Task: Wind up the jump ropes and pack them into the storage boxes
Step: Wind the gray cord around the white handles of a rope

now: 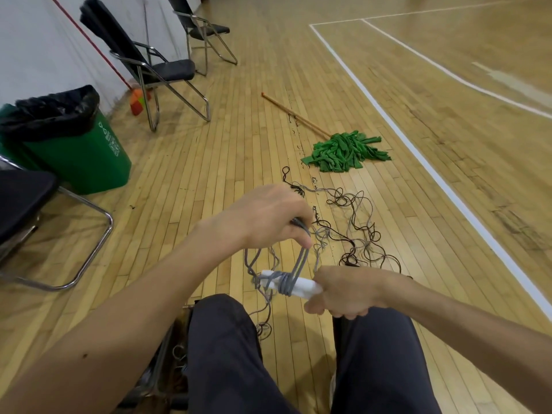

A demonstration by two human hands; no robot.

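Observation:
My right hand grips the white handles of a grey jump rope above my knees. Several turns of grey cord are wound round the handles. My left hand is just above them and pinches a few strands of the grey cord, which run taut down to the wound turns. More grey cord hangs loose below the handles. A tangled pile of grey and dark jump ropes lies on the wooden floor in front of me. A storage box with something coiled inside shows partly beside my left leg.
A green mop with a wooden pole lies on the floor beyond the ropes. A green bin with a black liner stands at the left. Folding chairs stand along the wall, one close at my left. White court lines run at the right.

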